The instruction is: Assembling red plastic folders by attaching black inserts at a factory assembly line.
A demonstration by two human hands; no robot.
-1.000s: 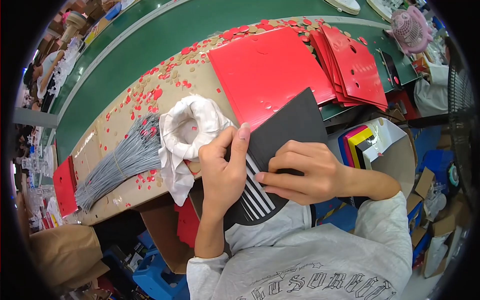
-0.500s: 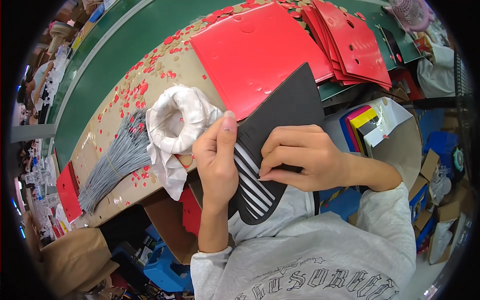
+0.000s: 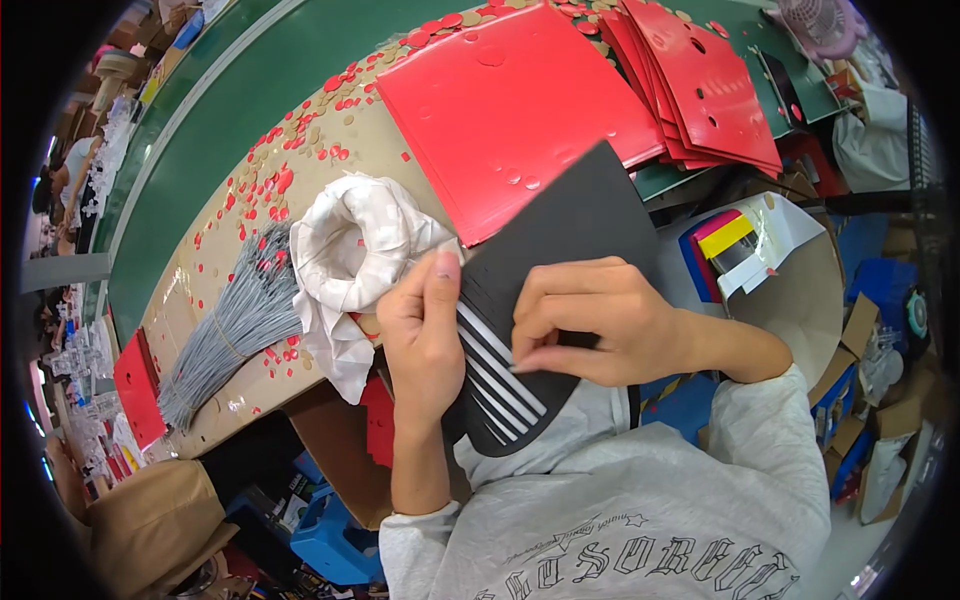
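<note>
Near the grey cloth shirt (image 3: 640, 500), the left hand (image 3: 425, 340) clasps a flat black slotted sheet (image 3: 575, 225), seemingly steadying it; the right hand (image 3: 610, 325) pinches, contents unclear.

Wires (image 3: 225, 345) L, sheets (image 3: 525, 105) bhd panel (image 3: 575, 225)

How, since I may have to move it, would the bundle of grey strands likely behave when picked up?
The bundle of grey strands would probably bend, since its strands look long and thin. A thin band circles it, so it should mostly hold together. The end beside the white cloth ring may splay, as strands fan out there.
</note>
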